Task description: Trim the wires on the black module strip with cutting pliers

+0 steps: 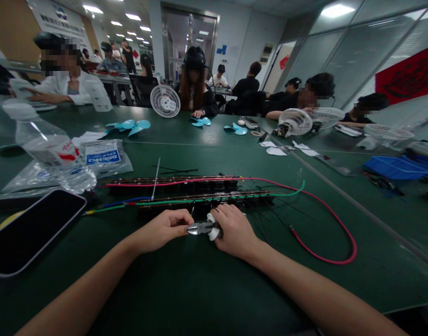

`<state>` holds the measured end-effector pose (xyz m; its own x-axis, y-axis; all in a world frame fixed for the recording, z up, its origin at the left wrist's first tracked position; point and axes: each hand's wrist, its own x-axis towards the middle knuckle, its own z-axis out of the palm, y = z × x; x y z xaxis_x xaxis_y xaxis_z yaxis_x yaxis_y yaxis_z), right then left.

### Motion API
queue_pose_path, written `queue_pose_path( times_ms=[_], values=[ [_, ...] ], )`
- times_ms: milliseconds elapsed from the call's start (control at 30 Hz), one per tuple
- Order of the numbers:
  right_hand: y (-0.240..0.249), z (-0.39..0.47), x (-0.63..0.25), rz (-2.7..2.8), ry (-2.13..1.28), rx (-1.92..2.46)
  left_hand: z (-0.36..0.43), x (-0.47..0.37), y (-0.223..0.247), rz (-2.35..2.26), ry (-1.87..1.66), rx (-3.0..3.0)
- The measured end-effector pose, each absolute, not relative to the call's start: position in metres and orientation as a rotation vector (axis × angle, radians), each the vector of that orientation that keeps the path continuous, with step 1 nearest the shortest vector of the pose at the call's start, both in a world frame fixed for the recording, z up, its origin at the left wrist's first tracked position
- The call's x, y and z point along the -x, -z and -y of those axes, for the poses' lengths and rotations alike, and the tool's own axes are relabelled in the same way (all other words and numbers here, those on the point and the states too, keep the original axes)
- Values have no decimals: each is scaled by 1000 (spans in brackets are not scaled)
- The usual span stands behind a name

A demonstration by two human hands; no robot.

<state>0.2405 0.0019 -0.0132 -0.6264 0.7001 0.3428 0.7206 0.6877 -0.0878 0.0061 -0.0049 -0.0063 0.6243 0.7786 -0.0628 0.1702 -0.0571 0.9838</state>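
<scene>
My right hand (235,231) is closed round a pair of cutting pliers (200,228) with white parts on the handles; the metal jaws point left. My left hand (163,228) has its thumb and fingers pinched at the tip of the jaws; what they hold, if anything, is too small to tell. Just beyond both hands lie two long black strips, a nearer one (249,200) with a green wire (179,202) along it and a farther one (172,185) with a red wire (326,205) that loops out to the right. An upright pale tie (156,177) stands at the nearer strip's left part.
On the left are a phone (35,231), a water bottle (56,151) and a plastic bag (107,156). Light blue fan blades (130,126), white fan guards (165,101) and a blue tray (396,167) lie farther off. Several people sit across the green table (200,289).
</scene>
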Motion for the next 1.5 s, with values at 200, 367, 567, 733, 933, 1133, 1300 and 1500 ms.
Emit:
queue_pose_path(
  times_ms=[200,367,567,733,933,1133,1300,1500],
  values=[
    [12,-1,-240,2537,57,1130,4,-6,8,-816,-610,-1573],
    [10,-1,-241,2520,31,1132,5,-6,6,-833,-615,-1563],
    [11,-3,-245,2435,7,1156,5,-6,7,-801,-625,-1493],
    [10,-4,-247,2386,-18,1127,7,-7,5,-718,-604,-1487],
    [8,2,-245,2399,-29,1112,10,-7,2,-693,-622,-1468],
    [7,2,-244,2404,-57,1089,7,-6,7,-726,-694,-1456],
    [3,-1,-248,2557,-113,879,6,-6,10,-782,-823,-1414],
    [-3,3,-248,2756,-237,458,7,-5,14,-796,-898,-1355]
  ],
)
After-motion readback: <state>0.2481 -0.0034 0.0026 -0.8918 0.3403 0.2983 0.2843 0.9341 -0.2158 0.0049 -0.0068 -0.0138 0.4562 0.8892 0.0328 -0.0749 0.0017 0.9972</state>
